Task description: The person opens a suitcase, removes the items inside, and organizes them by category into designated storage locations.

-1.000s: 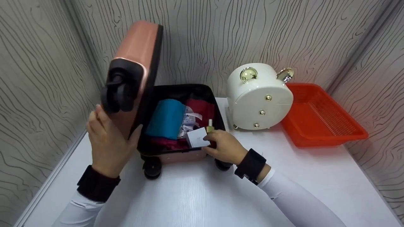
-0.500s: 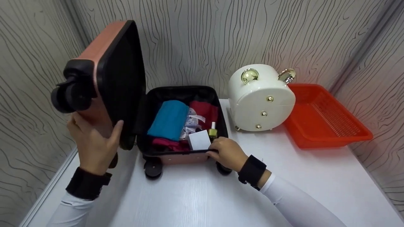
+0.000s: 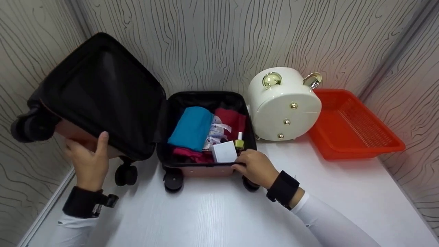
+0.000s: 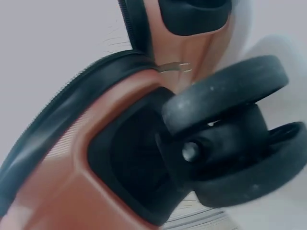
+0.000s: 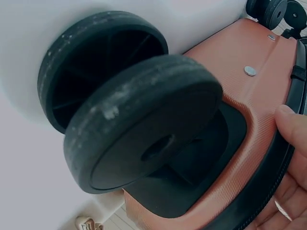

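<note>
Suitcase (image 3: pixel 192 171) on the worktop (image 3: pixel 205 212), unfolded: left grip (image 3: pixel 87 164), thumb spread, holds the tilted lid (image 3: pixel 106 92) by its near edge (image 3: pixel 79 125); right grip (image 3: pixel 257 167), nearly closed, pinches the front rim (image 3: pixel 195 165) beside a white box (image 3: pixel 225 151).

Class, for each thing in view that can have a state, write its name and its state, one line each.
Suitcase: open, lying on the table
Lid: swung open, tilted
Left hand: gripping the lid's edge
Right hand: gripping the suitcase's rim
Blue cloth: folded
Bottle: capped
White box: appears closed
White case: closed, standing
Red basket: upright, open-topped
</note>
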Demonstrator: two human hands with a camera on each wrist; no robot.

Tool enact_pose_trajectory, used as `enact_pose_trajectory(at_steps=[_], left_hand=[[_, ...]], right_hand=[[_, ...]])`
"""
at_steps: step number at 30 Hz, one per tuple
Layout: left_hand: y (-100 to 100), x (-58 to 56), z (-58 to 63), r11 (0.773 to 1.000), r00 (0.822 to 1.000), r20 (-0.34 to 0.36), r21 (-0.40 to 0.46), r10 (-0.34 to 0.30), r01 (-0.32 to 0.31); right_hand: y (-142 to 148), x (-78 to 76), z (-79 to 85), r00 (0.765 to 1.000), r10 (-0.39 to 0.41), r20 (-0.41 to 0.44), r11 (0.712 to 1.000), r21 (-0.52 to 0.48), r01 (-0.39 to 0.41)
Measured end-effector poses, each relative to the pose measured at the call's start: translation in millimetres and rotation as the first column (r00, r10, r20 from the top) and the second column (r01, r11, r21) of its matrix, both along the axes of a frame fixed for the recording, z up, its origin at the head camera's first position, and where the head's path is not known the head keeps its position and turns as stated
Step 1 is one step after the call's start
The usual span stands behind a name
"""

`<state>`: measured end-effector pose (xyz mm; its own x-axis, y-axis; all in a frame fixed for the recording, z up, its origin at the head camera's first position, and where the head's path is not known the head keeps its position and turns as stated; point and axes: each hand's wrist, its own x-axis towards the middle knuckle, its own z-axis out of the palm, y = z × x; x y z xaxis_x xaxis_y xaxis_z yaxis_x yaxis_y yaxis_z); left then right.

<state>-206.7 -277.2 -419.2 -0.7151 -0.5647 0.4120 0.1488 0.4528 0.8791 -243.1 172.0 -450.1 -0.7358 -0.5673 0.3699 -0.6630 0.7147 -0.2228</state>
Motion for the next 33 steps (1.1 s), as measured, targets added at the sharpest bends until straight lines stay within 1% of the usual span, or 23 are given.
enact_pose_trajectory(at_steps=[1, 4, 8, 9, 12, 13, 15, 16, 17, 19, 20, 21, 22, 23, 24, 26, 27, 28, 30, 31, 32, 33], left_hand=[[-3, -0.9, -3.1, 1.0, 1.0, 0.014, 0.016, -0.004, 0.004], [-10, -1.8, -14.1, 0.998, 0.995, 0.095, 0.07, -0.015, 0.008], [-19, 0.4, -29.6, 0.992, 0.977, 0.208, 0.125, -0.041, 0.015], [-21, 1.0, -33.3, 0.992, 0.973, 0.226, 0.129, -0.041, 0.012], [-24, 2.0, -40.9, 0.973, 0.964, 0.251, 0.23, -0.091, 0.032], [-25, 1.8, -42.5, 0.962, 0.961, 0.254, 0.272, -0.11, 0.038], [-27, 1.2, -44.8, 0.93, 0.954, 0.257, 0.364, -0.155, 0.053], [-27, 0.8, -45.5, 0.907, 0.949, 0.257, 0.417, -0.181, 0.06], [-28, 0.1, -46.0, 0.892, 0.945, 0.267, 0.449, -0.19, 0.053], [-28, -1.7, -47.0, 0.867, 0.931, 0.298, 0.497, -0.209, 0.035], [-29, -2.4, -47.4, 0.854, 0.926, 0.304, 0.519, -0.224, 0.037], [-29, -2.8, -47.9, 0.849, 0.915, 0.325, 0.527, -0.238, 0.034], [-29, -3.4, -48.7, 0.834, 0.908, 0.328, 0.55, -0.26, 0.04], [-30, -3.7, -49.6, 0.822, 0.897, 0.338, 0.568, -0.283, 0.045], [-31, -3.8, -50.7, 0.805, 0.889, 0.337, 0.59, -0.311, 0.058], [-33, -4.3, -52.7, 0.747, 0.872, 0.309, 0.659, -0.379, 0.091], [-35, -4.3, -53.9, 0.725, 0.861, 0.308, 0.682, -0.404, 0.097], [-36, -5.0, -55.0, 0.703, 0.853, 0.305, 0.704, -0.423, 0.098], [-39, -6.6, -56.7, 0.666, 0.841, 0.293, 0.738, -0.455, 0.104], [-40, -7.6, -57.2, 0.658, 0.833, 0.296, 0.746, -0.467, 0.103], [-42, -8.6, -57.8, 0.659, 0.829, 0.303, 0.745, -0.471, 0.103], [-43, -9.7, -58.0, 0.651, 0.825, 0.3, 0.752, -0.478, 0.104]], right_hand=[[1, 0.4, -0.1, 1.0, -0.006, 0.003, 1.0, 0.002, 0.006], [3, 2.2, -1.4, 1.0, -0.02, 0.005, 1.0, 0.009, 0.019], [4, 4.8, -4.2, 1.0, -0.029, 0.006, 0.999, 0.017, 0.029], [5, 5.3, -4.9, 0.999, -0.031, 0.008, 0.999, 0.017, 0.031], [5, 6.1, -5.9, 0.999, -0.034, 0.009, 0.999, 0.008, 0.034], [5, 6.2, -5.8, 0.999, -0.036, 0.005, 0.999, 0.004, 0.036], [5, 6.1, -5.3, 0.999, -0.035, -0.009, 0.999, -0.004, 0.034], [5, 6.1, -5.1, 0.999, -0.034, -0.013, 0.999, -0.009, 0.034], [5, 6.1, -4.8, 0.999, -0.033, -0.018, 0.999, -0.013, 0.033], [5, 5.9, -5.1, 0.999, -0.034, -0.028, 0.999, -0.019, 0.034], [4, 5.9, -5.5, 0.999, -0.036, -0.031, 0.999, -0.019, 0.035], [5, 5.9, -6.1, 0.999, -0.037, -0.034, 0.999, -0.02, 0.036], [4, 6.3, -6.5, 0.999, -0.04, -0.032, 0.999, -0.021, 0.039], [4, 6.4, -7.2, 0.999, -0.041, -0.033, 0.999, -0.02, 0.04], [4, 6.6, -8.0, 0.999, -0.041, -0.034, 0.999, -0.019, 0.04], [4, 7.4, -9.4, 0.999, -0.042, -0.031, 0.999, -0.019, 0.041], [4, 7.8, -10.2, 0.999, -0.042, -0.029, 0.999, -0.02, 0.042], [4, 8.3, -10.8, 0.999, -0.044, -0.027, 0.999, -0.02, 0.043], [4, 8.9, -11.9, 0.999, -0.049, -0.02, 0.999, -0.024, 0.049], [3, 9.0, -12.2, 0.998, -0.052, -0.018, 0.998, -0.026, 0.051], [3, 9.1, -12.4, 0.998, -0.054, -0.017, 0.998, -0.028, 0.054], [3, 9.2, -12.6, 0.998, -0.058, -0.019, 0.998, -0.03, 0.057]])
